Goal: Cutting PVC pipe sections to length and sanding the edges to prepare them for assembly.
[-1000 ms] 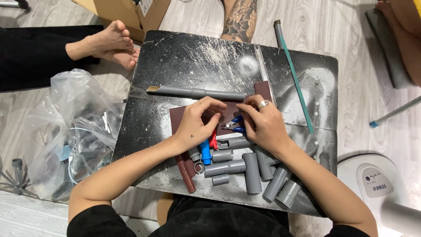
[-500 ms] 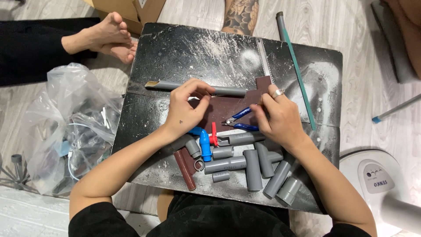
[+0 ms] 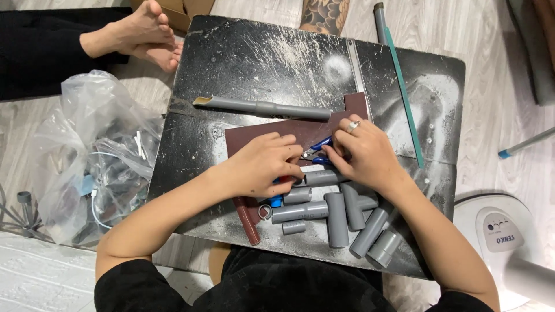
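Note:
My right hand [image 3: 365, 155], with a ring on one finger, grips small blue-handled pliers [image 3: 318, 147] over a brown sandpaper sheet [image 3: 254, 136] on the black board [image 3: 243, 52]. My left hand [image 3: 259, 166] lies curled beside it, its fingertips at the pliers' jaws; what they pinch is hidden. A blue and red piece [image 3: 276, 199] peeks out under the left palm. Several short grey pipe pieces [image 3: 336, 218] lie just below both hands. A long grey pipe [image 3: 260, 107] lies across the board above them.
A rolled brown sandpaper strip [image 3: 248, 218] and a metal ring [image 3: 265, 212] lie near the front edge. A steel ruler [image 3: 357, 69] and a green-edged bar [image 3: 403, 95] run up the right. A plastic bag [image 3: 92, 156] sits left, another person's feet [image 3: 139, 34] top left, a white fan base [image 3: 503, 231] right.
Both hands have drawn together again over the pliers. My left hand slid down and now covers the blue and red piece that lay in plain sight beside it.

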